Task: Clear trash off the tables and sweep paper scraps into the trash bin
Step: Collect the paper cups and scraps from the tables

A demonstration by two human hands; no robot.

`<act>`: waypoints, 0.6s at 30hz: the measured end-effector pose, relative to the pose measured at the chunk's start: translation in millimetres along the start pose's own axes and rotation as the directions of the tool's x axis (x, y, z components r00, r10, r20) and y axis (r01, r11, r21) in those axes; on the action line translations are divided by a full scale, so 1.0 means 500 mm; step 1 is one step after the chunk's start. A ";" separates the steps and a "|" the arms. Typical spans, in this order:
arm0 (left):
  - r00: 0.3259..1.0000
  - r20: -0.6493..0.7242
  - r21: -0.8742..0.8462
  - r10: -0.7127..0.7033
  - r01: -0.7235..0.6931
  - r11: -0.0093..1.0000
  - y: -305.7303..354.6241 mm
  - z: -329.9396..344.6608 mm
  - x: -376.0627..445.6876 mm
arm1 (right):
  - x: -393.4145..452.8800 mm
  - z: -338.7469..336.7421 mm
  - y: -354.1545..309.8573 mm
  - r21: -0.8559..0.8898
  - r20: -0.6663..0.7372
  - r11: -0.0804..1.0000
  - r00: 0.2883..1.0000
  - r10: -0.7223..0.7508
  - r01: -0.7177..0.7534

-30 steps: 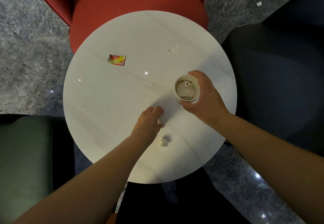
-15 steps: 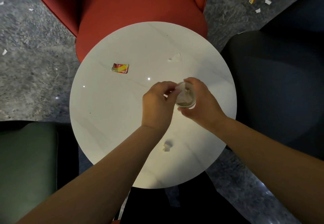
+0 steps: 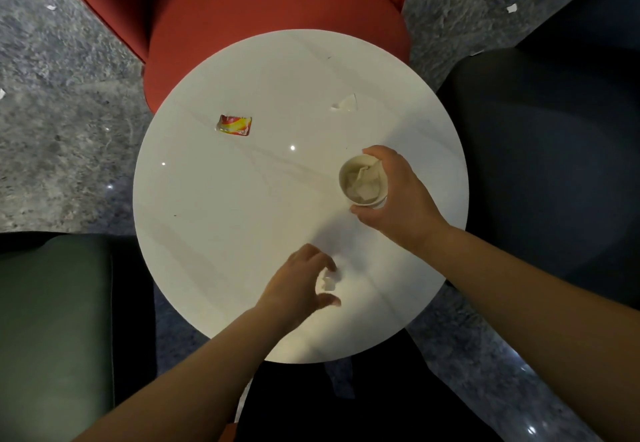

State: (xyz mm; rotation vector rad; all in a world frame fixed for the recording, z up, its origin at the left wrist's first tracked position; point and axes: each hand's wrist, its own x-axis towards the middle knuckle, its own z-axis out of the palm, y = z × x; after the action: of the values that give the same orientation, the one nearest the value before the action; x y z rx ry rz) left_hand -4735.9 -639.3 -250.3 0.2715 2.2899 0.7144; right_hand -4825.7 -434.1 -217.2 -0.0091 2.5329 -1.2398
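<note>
paper scrap [image 3: 328, 282] | between left hand [image 3: 298, 285] fingers [image 3: 327, 261] and thumb, on table [image 3: 225, 233]

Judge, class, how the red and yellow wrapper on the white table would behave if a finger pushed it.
The red and yellow wrapper lies flat and looks thin, so it is probably very light and floppy. On the glossy round table it would likely slide, not roll. Its flatness may make pinching it up fiddly.

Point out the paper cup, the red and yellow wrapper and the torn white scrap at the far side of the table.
paper cup [image 3: 362, 183]: head view, paper inside it.
red and yellow wrapper [image 3: 234, 125]: head view, its middle.
torn white scrap [image 3: 345, 103]: head view, its middle.
</note>
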 end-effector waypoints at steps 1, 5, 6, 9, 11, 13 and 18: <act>0.999 0.030 0.042 0.020 -0.021 0.999 -0.002 0.011 -0.003 | -0.003 0.001 -0.001 -0.001 0.003 1.000 1.000 0.001 -0.001; 1.000 -0.004 0.070 0.031 -0.030 0.997 -0.011 0.039 -0.001 | -0.004 0.004 0.001 -0.006 0.012 1.000 1.000 0.006 -0.006; 0.999 -0.036 0.049 0.032 -0.030 0.998 -0.015 0.042 0.001 | -0.002 0.005 0.002 -0.008 0.013 1.000 1.000 0.005 -0.005; 0.991 -0.136 -0.025 0.008 -0.012 1.000 -0.024 0.044 0.008 | 0.002 0.008 0.003 -0.011 0.015 1.000 1.000 -0.001 0.001; 0.973 -0.221 -0.123 -0.061 0.034 0.992 -0.019 0.035 0.014 | 0.004 0.011 0.003 -0.010 0.020 1.000 1.000 -0.001 0.001; 0.927 -0.340 -0.231 -0.159 0.081 0.969 -0.003 0.013 0.022 | 0.007 0.015 0.001 -0.007 0.019 1.000 1.000 0.006 -0.006; 0.673 -0.699 -0.365 -0.241 -0.046 0.930 0.068 -0.081 0.042 | 0.014 0.023 -0.006 -0.027 0.013 1.000 1.000 -0.004 0.004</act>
State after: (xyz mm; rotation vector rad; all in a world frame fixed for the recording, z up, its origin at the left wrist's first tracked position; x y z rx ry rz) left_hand -4779.5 -620.1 -219.0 -0.4041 2.8118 1.3516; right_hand -4829.7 -445.9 -223.3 -0.0285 2.5398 -1.2026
